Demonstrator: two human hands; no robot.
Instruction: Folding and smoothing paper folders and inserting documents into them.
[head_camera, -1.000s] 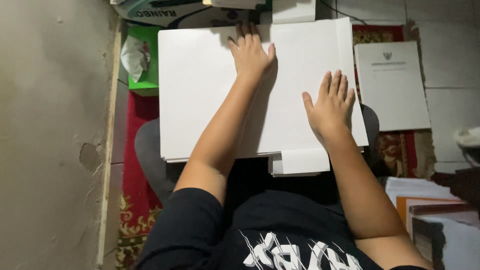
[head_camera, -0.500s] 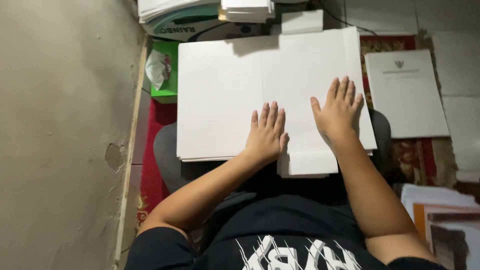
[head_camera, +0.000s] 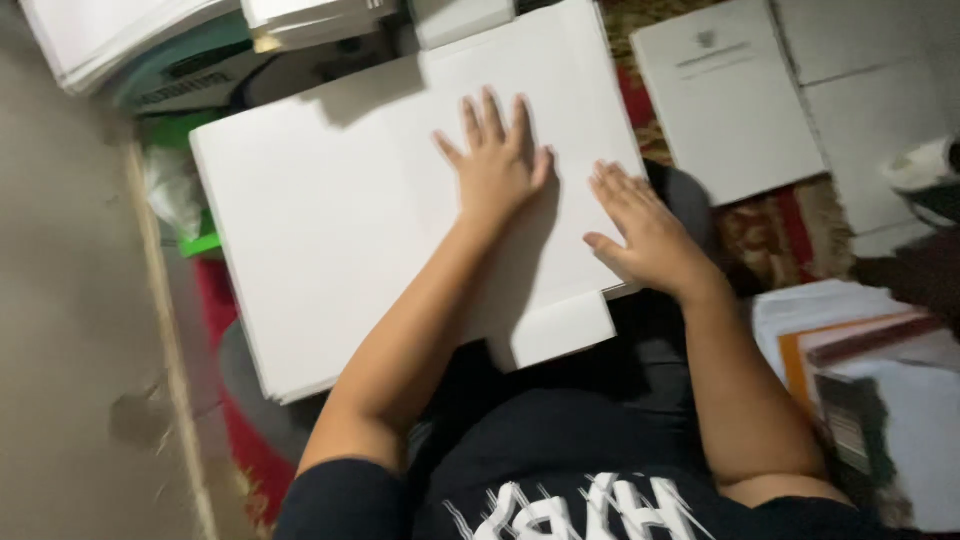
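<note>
Matt white paper sheet (head_camera: 330, 240)

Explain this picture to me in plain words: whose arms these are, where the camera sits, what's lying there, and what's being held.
There is no machine: a person works with two bare hands, filmed by a camera worn on the head, looking down. The left hand lies flat, fingers spread, on a big white folded sheet topping a stack of the same sheets. The right hand rests open on the sheet's right edge. Neither hand grips anything. Around them: a white booklet on a patterned red rug, a green box, and stacks of paper at the top.
</note>
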